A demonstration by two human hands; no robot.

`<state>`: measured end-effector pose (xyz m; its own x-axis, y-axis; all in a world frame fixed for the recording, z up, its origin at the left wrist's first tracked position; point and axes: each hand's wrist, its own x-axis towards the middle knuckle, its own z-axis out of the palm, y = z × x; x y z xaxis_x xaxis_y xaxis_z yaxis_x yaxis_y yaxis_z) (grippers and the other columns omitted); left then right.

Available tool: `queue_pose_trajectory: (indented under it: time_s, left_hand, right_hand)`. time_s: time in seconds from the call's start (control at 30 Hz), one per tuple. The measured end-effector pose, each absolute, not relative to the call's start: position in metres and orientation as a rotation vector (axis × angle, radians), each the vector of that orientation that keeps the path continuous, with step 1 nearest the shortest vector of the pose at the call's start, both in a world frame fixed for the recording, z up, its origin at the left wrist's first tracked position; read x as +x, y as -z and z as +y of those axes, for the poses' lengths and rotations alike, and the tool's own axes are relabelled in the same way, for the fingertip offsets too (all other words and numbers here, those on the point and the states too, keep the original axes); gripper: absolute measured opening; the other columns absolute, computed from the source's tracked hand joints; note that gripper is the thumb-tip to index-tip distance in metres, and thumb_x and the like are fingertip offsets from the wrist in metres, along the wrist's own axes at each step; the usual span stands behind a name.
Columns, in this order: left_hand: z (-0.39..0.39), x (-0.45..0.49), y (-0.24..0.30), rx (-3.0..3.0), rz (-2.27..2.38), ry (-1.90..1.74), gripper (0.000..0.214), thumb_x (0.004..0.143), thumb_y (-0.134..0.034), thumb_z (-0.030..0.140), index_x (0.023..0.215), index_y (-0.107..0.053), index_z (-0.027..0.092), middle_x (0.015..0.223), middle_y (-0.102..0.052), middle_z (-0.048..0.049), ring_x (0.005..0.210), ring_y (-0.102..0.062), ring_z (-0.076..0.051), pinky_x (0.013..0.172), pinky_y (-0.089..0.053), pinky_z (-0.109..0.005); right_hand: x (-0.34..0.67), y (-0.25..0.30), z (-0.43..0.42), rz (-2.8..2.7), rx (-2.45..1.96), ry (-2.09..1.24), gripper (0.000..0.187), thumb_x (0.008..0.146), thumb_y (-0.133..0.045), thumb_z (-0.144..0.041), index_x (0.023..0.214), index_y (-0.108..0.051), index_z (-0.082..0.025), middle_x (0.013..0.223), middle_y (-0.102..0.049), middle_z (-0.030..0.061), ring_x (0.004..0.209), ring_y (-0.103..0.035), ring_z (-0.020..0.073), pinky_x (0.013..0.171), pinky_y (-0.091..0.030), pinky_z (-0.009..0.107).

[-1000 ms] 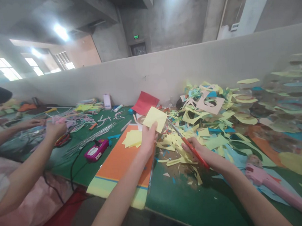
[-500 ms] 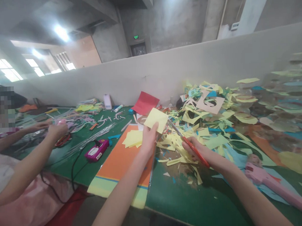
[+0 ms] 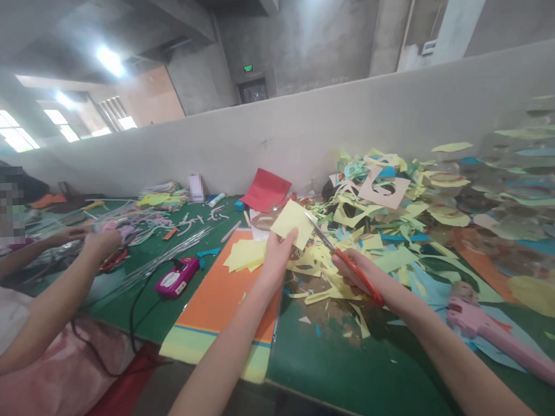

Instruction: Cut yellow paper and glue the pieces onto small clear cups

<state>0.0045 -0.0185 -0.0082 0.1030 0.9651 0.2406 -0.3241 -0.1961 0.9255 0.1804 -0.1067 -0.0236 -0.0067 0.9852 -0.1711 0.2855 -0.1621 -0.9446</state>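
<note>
Between thumb and fingers my left hand (image 3: 279, 256) pinches a square of pale yellow paper (image 3: 293, 221), held up above the table. My right hand (image 3: 354, 272) grips red-handled scissors (image 3: 356, 273), whose blades point up and left to the paper's right edge. Whether the blades are apart is hard to make out. Under my left forearm, more yellow paper squares (image 3: 243, 255) lie on an orange sheet (image 3: 217, 290). A heap of yellow paper offcuts (image 3: 331, 285) spreads below the scissors.
A pink glue gun (image 3: 499, 333) lies on blue paper at right. Stacked discs (image 3: 530, 203) stand behind it. Left are a purple power strip (image 3: 177, 277) with a cord and a co-worker's hands (image 3: 102, 240). A red sheet (image 3: 266, 190) lies near the low wall (image 3: 210, 143).
The yellow paper in my left hand has shifted slightly right and turned a little. My right hand stays almost in place with the scissors at the paper's edge.
</note>
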Motion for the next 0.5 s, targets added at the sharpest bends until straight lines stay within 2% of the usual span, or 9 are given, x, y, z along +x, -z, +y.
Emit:
queue_pose_trajectory:
  time_s: [0.1, 0.2, 0.33, 0.5]
  left_hand:
    - [-0.021, 0.004, 0.007, 1.186, 0.763, -1.385, 0.049, 0.078, -0.075, 0.036, 0.122, -0.062, 0.019, 0.128, -0.067, -0.0128, 0.109, -0.067, -0.025, 0.089, -0.053, -0.035]
    - [-0.023, 0.002, 0.007, 1.26, 0.833, -1.373, 0.045, 0.078, -0.075, 0.037, 0.117, -0.063, 0.019, 0.121, -0.07, -0.0118, 0.106, -0.067, -0.024, 0.085, -0.054, -0.033]
    - [-0.022, -0.002, 0.011, 1.332, 0.902, -1.3, 0.042, 0.076, -0.076, 0.04, 0.109, -0.066, 0.018, 0.112, -0.073, -0.0106, 0.099, -0.068, -0.024, 0.079, -0.054, -0.031]
    - [-0.019, -0.002, 0.012, 1.248, 0.824, -1.291, 0.04, 0.077, -0.074, 0.037, 0.112, -0.066, 0.018, 0.119, -0.071, -0.0109, 0.102, -0.068, -0.025, 0.085, -0.053, -0.035]
  right_hand:
    - [0.179, 0.017, -0.111, -1.367, -1.54, -1.202, 0.055, 0.078, -0.05, -0.078, 0.091, -0.037, -0.026, 0.061, -0.035, -0.0102, 0.05, -0.036, 0.0102, 0.046, -0.033, 0.024]
    - [0.181, 0.014, -0.116, -1.409, -1.561, -1.12, 0.055, 0.076, -0.058, -0.074, 0.094, -0.04, -0.026, 0.064, -0.04, -0.009, 0.054, -0.04, 0.0113, 0.051, -0.038, 0.027]
    - [0.184, 0.013, -0.116, -1.449, -1.543, -1.076, 0.052, 0.077, -0.056, -0.074, 0.088, -0.04, -0.025, 0.065, -0.044, -0.0077, 0.054, -0.04, 0.0108, 0.05, -0.037, 0.026]
    - [0.184, 0.008, -0.113, -1.402, -1.584, -1.126, 0.055, 0.071, -0.061, -0.075, 0.081, -0.039, -0.026, 0.06, -0.041, -0.0081, 0.049, -0.039, 0.0102, 0.045, -0.033, 0.025]
